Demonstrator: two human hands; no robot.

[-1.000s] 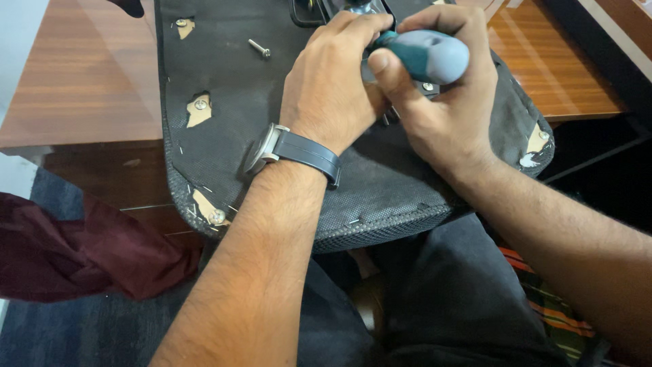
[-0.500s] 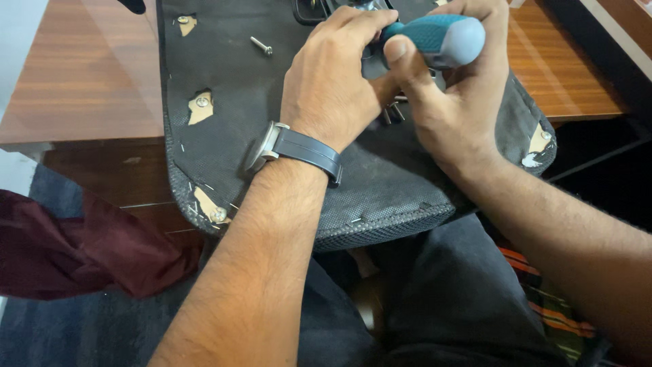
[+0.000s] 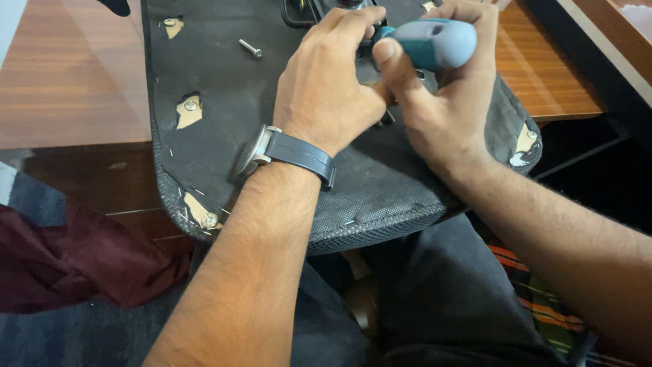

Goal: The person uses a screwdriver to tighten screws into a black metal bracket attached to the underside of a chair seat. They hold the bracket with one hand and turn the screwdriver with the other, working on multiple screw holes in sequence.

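While the right hand [image 3: 441, 102] wraps its fingers tightly around a teal screwdriver handle [image 3: 435, 44], the left hand [image 3: 329, 88] curls its fingers beside it, pressing on the black seat underside [image 3: 224, 136]; a loose screw [image 3: 250, 47] lies left of both.

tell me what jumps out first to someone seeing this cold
Two bare hands meet at the top centre: the right hand grips a teal-handled screwdriver, with the left hand, a dark wristwatch on its wrist, close beside it. Under them an upturned black seat pad lies over a wooden table, a loose screw on it.
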